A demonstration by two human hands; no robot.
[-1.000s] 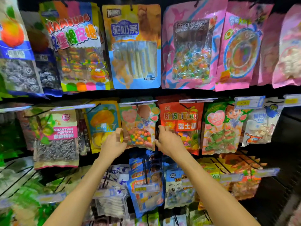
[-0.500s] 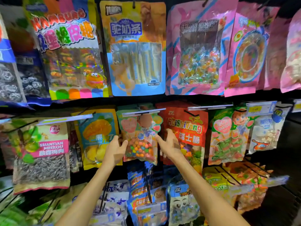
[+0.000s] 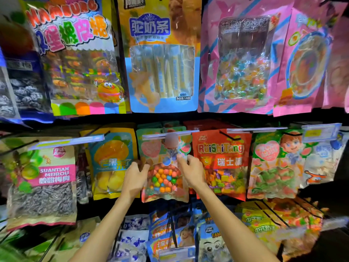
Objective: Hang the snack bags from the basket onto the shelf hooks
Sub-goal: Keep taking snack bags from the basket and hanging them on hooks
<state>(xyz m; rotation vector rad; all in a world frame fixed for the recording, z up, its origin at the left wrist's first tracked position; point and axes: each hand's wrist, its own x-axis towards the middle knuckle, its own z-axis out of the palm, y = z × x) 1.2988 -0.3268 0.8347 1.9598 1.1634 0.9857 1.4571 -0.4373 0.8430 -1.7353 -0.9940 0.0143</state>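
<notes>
Two hands: both were raised to one candy bag (image 3: 164,183) in the middle row of the shelf.
Left hand (image 3: 135,178): it grasped the bag's left edge, fingers curled behind and thumb on the front.
Right hand (image 3: 193,172): it pinched the bag's right side a little higher, thumb on the front near the printed figure.
Candy bag: clear-fronted and filled with round coloured sweets, it hung upright between the two hands, its top behind a clear price strip (image 3: 170,134). Whether a hook passed through it could not be told.
Left neighbour: a yellow mango bag (image 3: 111,161) was just beside it, partly behind the left hand.
Right neighbour: a red RuiShiTang bag (image 3: 221,159) was just beside it, behind the right hand.
Upper row: a blue and orange bag of sticks (image 3: 162,59) hung directly above.
Lower row: blue bags (image 3: 170,233) showed between the forearms.
</notes>
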